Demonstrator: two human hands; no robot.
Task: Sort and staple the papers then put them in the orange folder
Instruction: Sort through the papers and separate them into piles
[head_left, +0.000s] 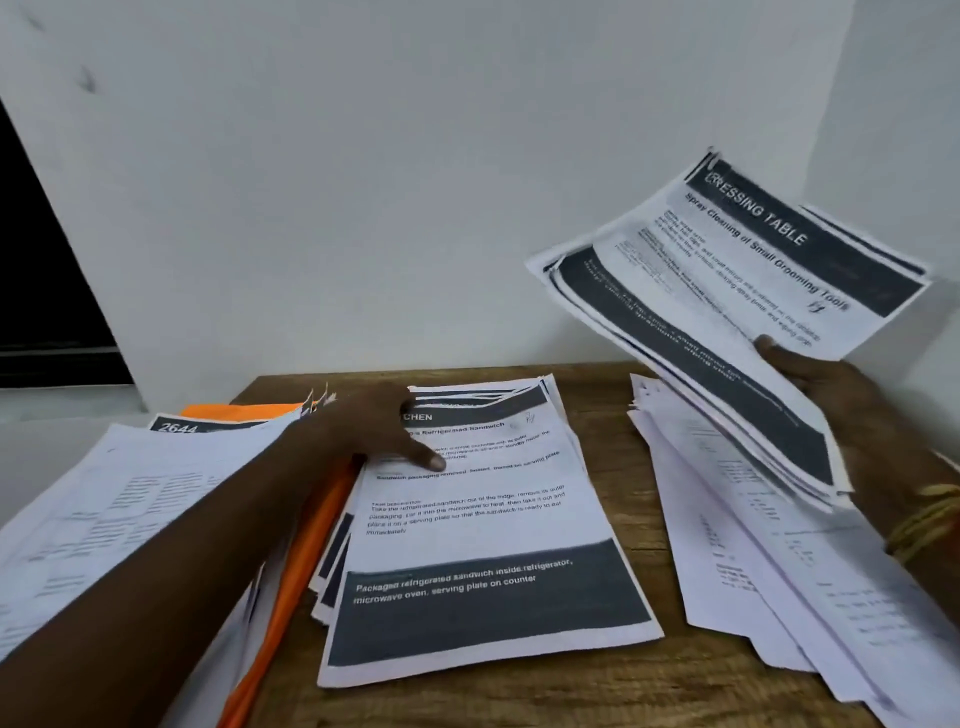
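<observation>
Well, the left hand (374, 431) rests on the middle pile of papers (483, 545), near the pile's 11 o'clock corner. Its fingers (435, 460) are straight and a little spread, and they hold nothing. The top sheet of this pile has a dark band at the top and another at the bottom, with words about a sandwich. The pile lies in the middle of the wooden table (597, 691). At 9 o'clock from it is the orange folder (306, 530), touching the pile's edge. Only a strip of the folder shows, because the left pile of papers (119, 499) covers most of it and the left arm reaches across both. At 3 o'clock from the middle pile lies the right pile of papers (769, 561), white sheets fanned out, with a strip of bare table between the two piles. The right hand (841, 400) is up in the air at 2 o'clock, above the right pile. It grips the held bunch of papers (727, 291), thumb on top and the other fingers hidden under the sheets. The top sheet there reads "DRESSING TABLE". Gold bangles (924, 519) sit on that wrist. A white wall (415, 182) stands behind the table at 12 o'clock.
</observation>
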